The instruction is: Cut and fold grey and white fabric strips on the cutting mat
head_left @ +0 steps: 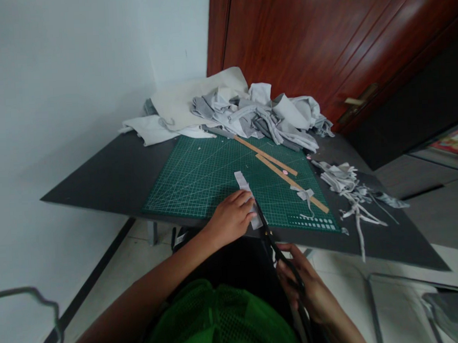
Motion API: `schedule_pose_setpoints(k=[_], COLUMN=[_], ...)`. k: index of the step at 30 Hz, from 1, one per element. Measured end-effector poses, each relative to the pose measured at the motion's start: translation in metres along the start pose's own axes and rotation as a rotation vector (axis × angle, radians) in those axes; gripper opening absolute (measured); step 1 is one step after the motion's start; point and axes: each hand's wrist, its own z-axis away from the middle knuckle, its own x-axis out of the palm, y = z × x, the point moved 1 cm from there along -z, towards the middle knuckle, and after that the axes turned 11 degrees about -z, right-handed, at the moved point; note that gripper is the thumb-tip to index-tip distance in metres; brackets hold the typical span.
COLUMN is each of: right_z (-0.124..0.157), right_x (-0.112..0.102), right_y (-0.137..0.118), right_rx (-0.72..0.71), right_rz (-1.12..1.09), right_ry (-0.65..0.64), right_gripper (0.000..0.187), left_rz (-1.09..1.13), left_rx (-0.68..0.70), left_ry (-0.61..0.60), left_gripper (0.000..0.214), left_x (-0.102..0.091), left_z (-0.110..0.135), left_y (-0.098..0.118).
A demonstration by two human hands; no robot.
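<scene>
A narrow light-grey fabric strip (242, 180) lies on the green cutting mat (191, 178) near its front edge. My left hand (231, 218) bends over the strip, its fingers closed and pressing it against the mat, so the middle part is hidden. From the right, my right hand (302, 285) grips the handles of large black scissors (268, 236). Their blades run along the right side of the strip, close to my left fingertips. How far the blades are apart cannot be made out.
Two wooden rulers (291, 181) lie across the mat, with a small fabric scrap (305, 194) over one. Behind is a heap of grey and white cloth (256, 108). Thin offcuts (340, 178) lie on the dark table (393, 234) at right. A white wall stands left.
</scene>
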Motion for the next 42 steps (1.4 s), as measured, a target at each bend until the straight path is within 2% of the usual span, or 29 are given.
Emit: schedule_pose_setpoints(k=[3, 7, 19, 26, 42], right_z=[-0.004, -0.006, -0.005, -0.004, -0.004], right_x=[0.005, 0.009, 0.013, 0.015, 0.015], right_y=[-0.003, -0.005, 0.002, 0.001, 0.002], right_rx=[0.000, 0.017, -0.014, -0.002, -0.004], right_rz=[-0.002, -0.004, -0.018, -0.031, -0.071], right_ry=[0.002, 0.016, 0.030, -0.004, 0.007], right_gripper=[0.057, 0.060, 0.059, 0.058, 0.057], left_rz=[-0.084, -0.130, -0.160, -0.168, -0.185], left_rx=[-0.085, -0.089, -0.118, -0.123, -0.068], left_ry=[-0.036, -0.095, -0.081, -0.088, -0.087], left_gripper=[0.042, 0.040, 0.041, 0.042, 0.042], left_x=[0.004, 0.006, 0.007, 0.008, 0.007], left_z=[0.000, 0.001, 0.000, -0.001, 0.001], left_y=[0.000, 0.001, 0.004, 0.005, 0.005])
